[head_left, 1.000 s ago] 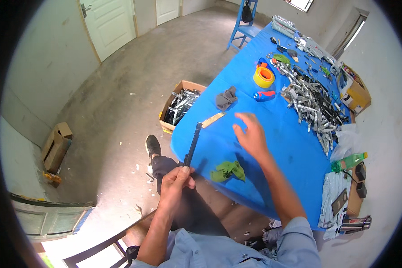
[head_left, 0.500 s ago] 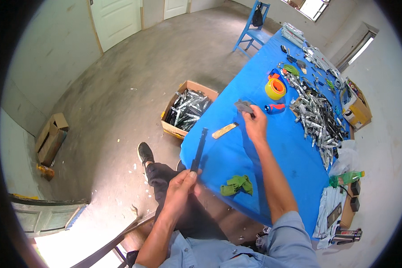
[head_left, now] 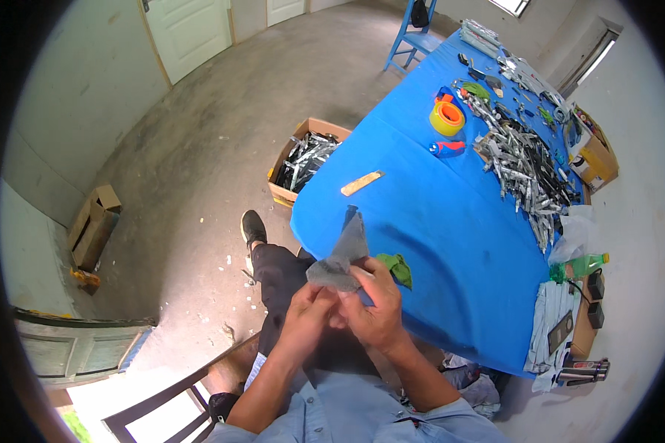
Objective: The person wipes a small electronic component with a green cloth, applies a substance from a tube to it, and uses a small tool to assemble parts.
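Gripping crumpled grey cloth (head_left: 341, 255) with both hands, left hand (head_left: 308, 314) and right hand (head_left: 373, 310) clenched around it, above my lap at edge of blue-covered table (head_left: 451, 244). Cloth hides whatever sits inside. Long pile of grey metal pieces (head_left: 524, 173) untouched; most work probably ahead.

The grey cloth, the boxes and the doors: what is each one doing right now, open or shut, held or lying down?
grey cloth: held up by both hands, wrapped around something dark
left hand: closed on the cloth
right hand: closed on the cloth
green rag: crumpled on the blue table
cardboard box: open, full of metal parts
small box: open, on the floor
white door: shut
yellow tape roll: lying flat
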